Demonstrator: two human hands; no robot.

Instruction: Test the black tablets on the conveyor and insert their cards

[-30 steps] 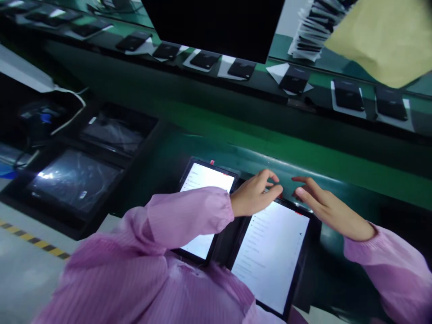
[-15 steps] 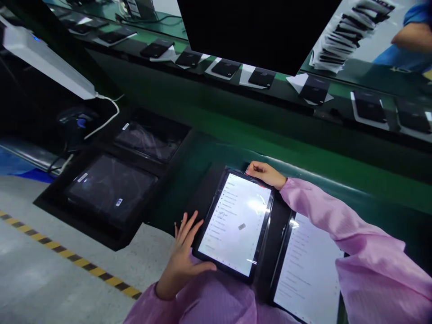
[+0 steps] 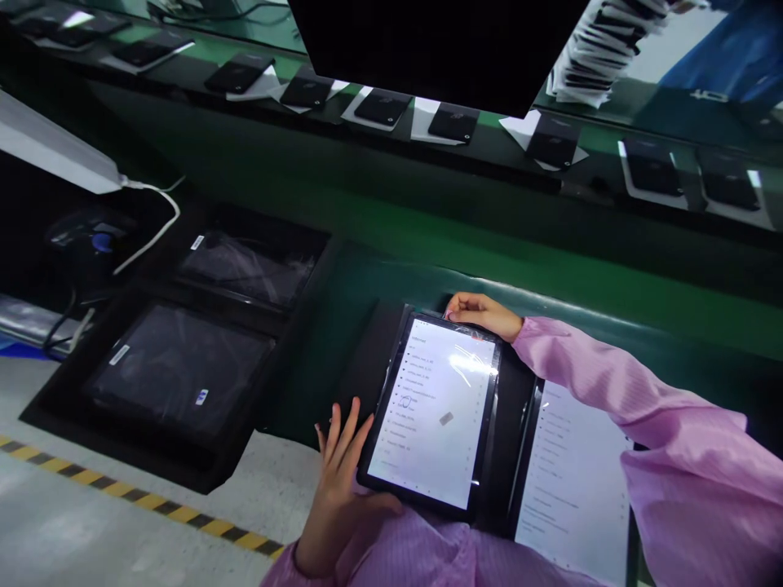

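Observation:
A tablet (image 3: 432, 412) with a lit white screen showing a list lies tilted on the dark work surface, with clear film along its edges. My left hand (image 3: 342, 489) rests at its lower left side, fingers spread against the edge and thumb along the bottom edge. At the top edge, my right hand (image 3: 480, 314) is closed in a pinch. What the fingertips hold there is too small to make out, though a reddish bit shows. Beside it on the right, a second lit tablet (image 3: 568, 481) lies partly covered by my right sleeve.
Two dark tablets (image 3: 180, 367) in film lie on a black mat at left, near a handheld scanner (image 3: 91, 244) and a white lamp (image 3: 55, 143). Several black devices (image 3: 453, 122) line the shelf beneath a dark panel (image 3: 422, 49). A blue-clothed person (image 3: 734, 73) is beyond.
The view has shifted, so the mat and shelf items sit further left. My right hand keeps its pinch at the top edge, and my left hand stays at the tablet's lower left.

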